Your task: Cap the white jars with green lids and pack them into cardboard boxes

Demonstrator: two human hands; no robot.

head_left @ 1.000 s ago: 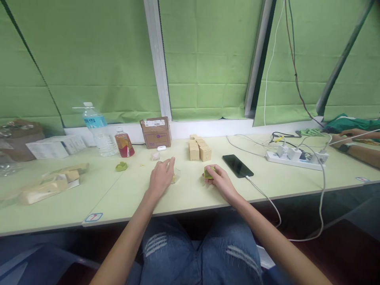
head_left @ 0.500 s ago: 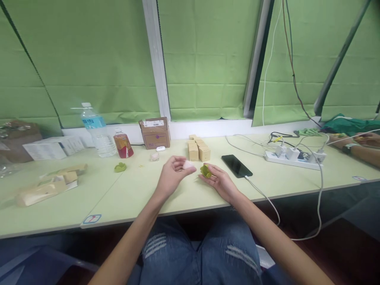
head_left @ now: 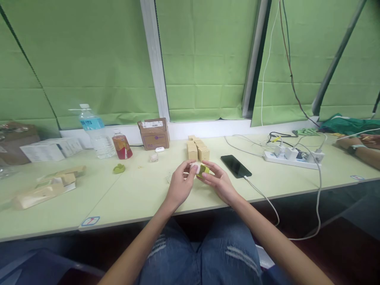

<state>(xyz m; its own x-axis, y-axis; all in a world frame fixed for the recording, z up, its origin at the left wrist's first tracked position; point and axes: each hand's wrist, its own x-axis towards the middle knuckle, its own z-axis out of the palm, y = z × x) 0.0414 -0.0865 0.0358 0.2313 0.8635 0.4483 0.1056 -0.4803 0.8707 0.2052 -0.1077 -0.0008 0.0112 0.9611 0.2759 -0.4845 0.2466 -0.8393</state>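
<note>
Just above the table, my left hand (head_left: pixel 180 183) pinches a small pale pinkish-white piece (head_left: pixel 194 166), whose kind I cannot make out. My right hand (head_left: pixel 221 183) has its fingers round a small yellow-green cup-shaped piece with petal-like lobes (head_left: pixel 204 170). The two pieces meet between my hands; whether the pale one sits inside the green one is hidden by my fingers. A similar green petal-shaped piece (head_left: pixel 119 169) lies on the table to the left. Something clear and small (head_left: pixel 168 178) shows beside my left hand.
Small tan boxes (head_left: pixel 192 151) stand behind my hands. A black phone (head_left: pixel 236 166) on a cable lies right, before a power strip (head_left: pixel 292 158). Bottles (head_left: pixel 121 145), a brown carton (head_left: pixel 153 134) and tan packaging (head_left: pixel 49 189) are left. Another person's arm (head_left: pixel 360 150) rests far right.
My left hand has moved right with the pale piece, bringing it against the green piece. My right hand's fingers have shifted round the green piece, which has turned. The view has shifted slightly.
</note>
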